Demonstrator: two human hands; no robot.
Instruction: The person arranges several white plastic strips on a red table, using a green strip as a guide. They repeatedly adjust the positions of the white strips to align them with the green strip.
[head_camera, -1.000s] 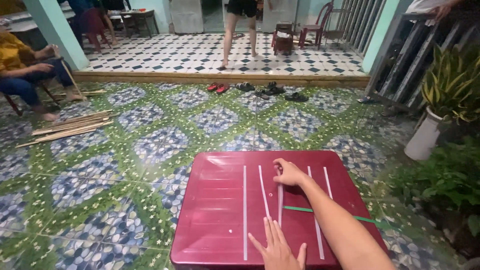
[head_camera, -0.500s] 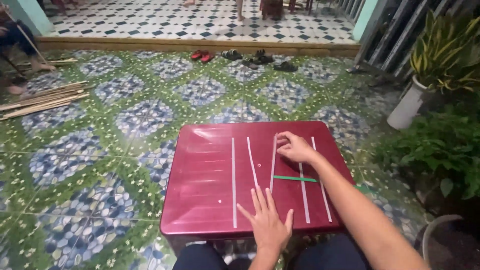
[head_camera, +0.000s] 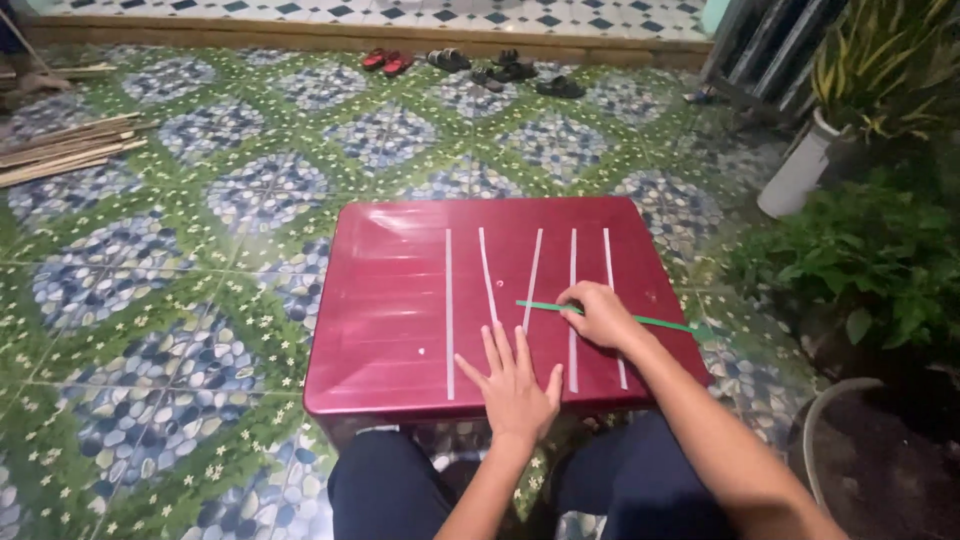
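On the dark red counter (head_camera: 390, 300), near its front edge, a seated person is working with thin flat strips. Five pale strips (head_camera: 449, 310) are lying side by side, running from the far edge toward the near edge, most straight and one or two slightly bowed. A green strip (head_camera: 610, 317) is lying crosswise over the right-hand ones, its far end reaching past the right edge of the counter.

The right hand (head_camera: 598, 315) is resting on the green strip, fingers curled over it in a light pinching grip; whether it is lifting or only pressing cannot be told. The left hand (head_camera: 512, 385) is lying flat and released, fingers spread, palm down at the front edge, pressing on the near ends of the middle pale strips.

These strips are looking very light, narrow and springy, probably smooth and prone to sliding on the glossy top. They would likely bend instead of snapping, but could kink if folded sharply. Pinching the green strip close to where it crosses the pale ones seems the steadiest place to hold.

Around the counter is a patterned tiled floor (head_camera: 200, 200), with leafy plants (head_camera: 860, 260) at the right.
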